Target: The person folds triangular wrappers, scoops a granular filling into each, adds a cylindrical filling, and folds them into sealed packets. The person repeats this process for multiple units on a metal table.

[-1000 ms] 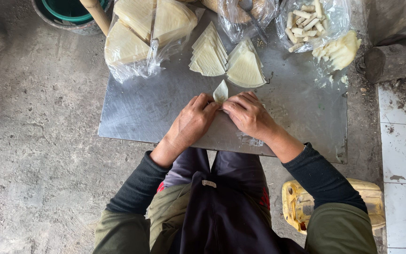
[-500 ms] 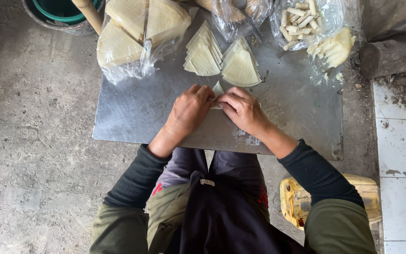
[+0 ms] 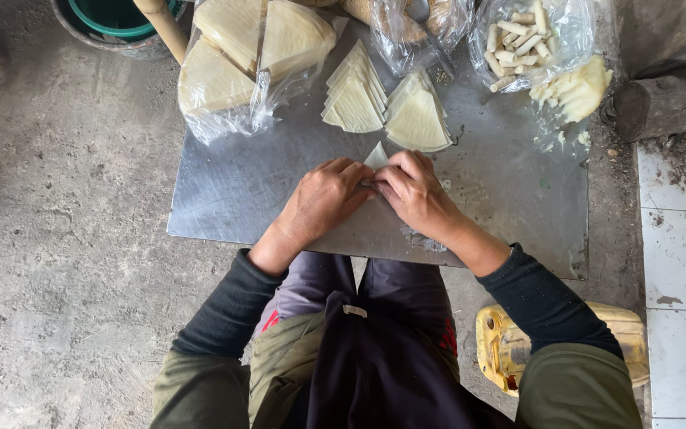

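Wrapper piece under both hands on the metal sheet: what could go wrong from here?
The thin wrapper piece is mostly hidden under the left hand and right hand, so it could tear or fold unevenly. The fanned wrapper stacks lie just beyond the fingers; a forward slip might scatter them across the metal sheet.

Worktop (image 3: 232, 199): flat grey metal sheet on a concrete floor (image 3: 65, 238). On it, beyond the hands (image 3: 371, 195): two fanned stacks of pale wedge-shaped wrappers (image 3: 391, 107); far left, bagged wrappers (image 3: 240, 56); far right, a clear bag of small rolls (image 3: 522, 40) and a loose pale heap (image 3: 577, 87).
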The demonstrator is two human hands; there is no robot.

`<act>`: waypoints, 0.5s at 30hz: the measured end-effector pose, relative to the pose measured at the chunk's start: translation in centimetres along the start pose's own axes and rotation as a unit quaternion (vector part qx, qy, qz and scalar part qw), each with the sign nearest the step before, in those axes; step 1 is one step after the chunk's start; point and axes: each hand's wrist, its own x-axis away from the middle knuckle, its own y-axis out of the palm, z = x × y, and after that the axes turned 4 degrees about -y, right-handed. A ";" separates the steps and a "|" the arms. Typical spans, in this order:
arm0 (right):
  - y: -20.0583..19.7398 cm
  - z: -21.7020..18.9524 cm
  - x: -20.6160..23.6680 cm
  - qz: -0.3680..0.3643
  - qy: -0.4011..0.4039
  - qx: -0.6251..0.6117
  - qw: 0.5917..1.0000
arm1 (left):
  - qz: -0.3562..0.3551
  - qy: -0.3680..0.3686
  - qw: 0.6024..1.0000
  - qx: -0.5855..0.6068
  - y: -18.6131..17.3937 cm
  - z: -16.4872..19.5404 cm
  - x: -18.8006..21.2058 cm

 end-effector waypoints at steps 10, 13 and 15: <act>-0.7 0.5 -0.5 -0.021 0.018 -0.054 0.998 | -0.014 -0.106 0.994 -0.009 0.7 -0.4 -1.2; -0.6 0.1 -0.8 -0.013 0.036 -0.038 0.999 | -0.023 -0.114 0.993 0.015 0.1 -0.8 -1.9; -0.5 -0.1 -0.7 0.010 0.016 -0.012 1.000 | -0.022 -0.109 0.993 0.029 0.0 -0.7 -1.9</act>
